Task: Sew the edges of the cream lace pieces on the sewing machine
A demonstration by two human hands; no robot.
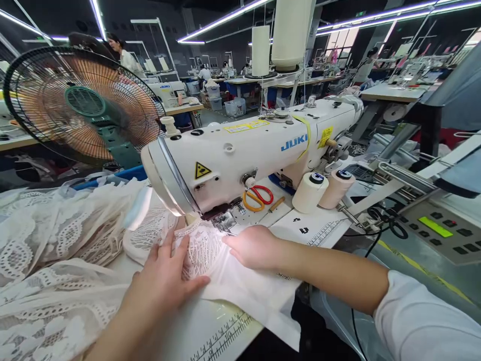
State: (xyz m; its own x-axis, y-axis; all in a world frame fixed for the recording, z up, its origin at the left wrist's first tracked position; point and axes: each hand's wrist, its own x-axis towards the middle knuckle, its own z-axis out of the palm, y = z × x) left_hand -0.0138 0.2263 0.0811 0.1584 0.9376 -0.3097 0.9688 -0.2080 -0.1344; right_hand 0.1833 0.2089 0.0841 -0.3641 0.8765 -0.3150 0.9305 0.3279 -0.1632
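A white lace garment piece lies under the head of a white sewing machine, its plain cloth part hanging over the front edge of the table. My left hand rests flat on the lace, fingers spread, left of the needle area. Close to the presser foot, my right hand is closed on the garment's right edge, thumb and forefinger together; its other fingers are mostly hidden. The needle itself cannot be made out.
A heap of white lace pieces covers the left side. Behind the needle area lie scissors and a wooden-handled tool, beside two thread cones. A large fan stands back left; a control panel sits right.
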